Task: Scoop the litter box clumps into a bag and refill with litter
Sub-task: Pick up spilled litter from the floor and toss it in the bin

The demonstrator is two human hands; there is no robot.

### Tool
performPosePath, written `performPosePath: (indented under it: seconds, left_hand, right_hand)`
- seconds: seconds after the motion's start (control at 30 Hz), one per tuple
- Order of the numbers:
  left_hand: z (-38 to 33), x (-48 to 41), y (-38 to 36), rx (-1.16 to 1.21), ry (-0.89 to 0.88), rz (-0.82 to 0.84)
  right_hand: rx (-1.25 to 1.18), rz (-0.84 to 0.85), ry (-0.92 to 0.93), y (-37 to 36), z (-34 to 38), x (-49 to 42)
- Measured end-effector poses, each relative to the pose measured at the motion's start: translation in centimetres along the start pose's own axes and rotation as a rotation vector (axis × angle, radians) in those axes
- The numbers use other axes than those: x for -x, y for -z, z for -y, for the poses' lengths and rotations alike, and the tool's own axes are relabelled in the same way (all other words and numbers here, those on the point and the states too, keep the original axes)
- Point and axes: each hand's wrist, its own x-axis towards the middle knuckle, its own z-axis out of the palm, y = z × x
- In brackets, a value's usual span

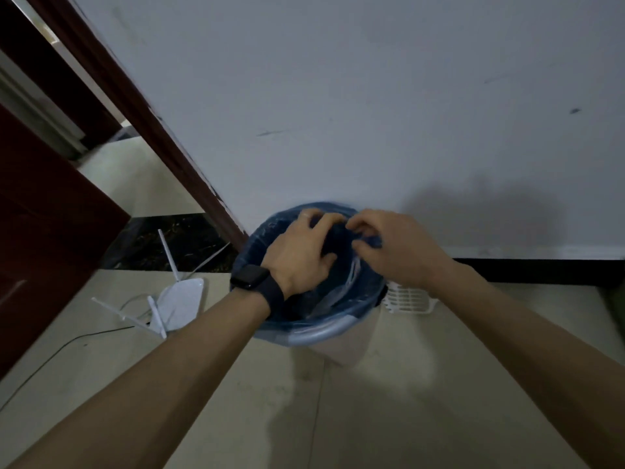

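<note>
A round bin [341, 346] lined with a blue bag [267, 238] stands on the tiled floor [270, 418] at 12 o'clock, its far rim touching the white wall [338, 96]. Open floor lies at 6 o'clock; a white router [181, 301] sits near at 9 o'clock, a white slotted scoop [411, 299] just beside the bin at 3 o'clock. Both forearms reach forward. The left hand [301, 252], watch [250, 277] on its wrist, curls over the bag's gathered plastic; the right hand [395, 245] pinches the bag's far edge.
</note>
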Motion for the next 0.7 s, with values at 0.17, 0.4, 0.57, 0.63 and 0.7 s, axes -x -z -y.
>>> performPosePath:
  seconds: [0.17,0.4,0.57,0.63,0.7]
  left_hand:
    - [-8.9,-1.1,-3.4,0.146,-0.176,-0.320]
    - [-18.3,3.1,-21.3,0.371,-0.116,0.041]
    - [-20.8,10.1,-32.7,0.350,-0.045,0.339]
    - [-21.3,12.0,-34.3,0.360,-0.051,0.251]
    - [-21.8,13.3,-35.1,0.421,-0.043,0.147]
  right_hand:
    - [-0.001,-0.197,-0.236,4.6,-5.3,4.5]
    - [0.082,-0.035,-0.659,1.8,-15.0,24.6]
    - [0.162,0.079,-0.819,-2.8,-17.6,39.2]
    - [0.203,0.075,-0.812,-4.1,-17.7,42.1]
    - [0.222,0.030,-0.759,-5.3,-17.5,43.2]
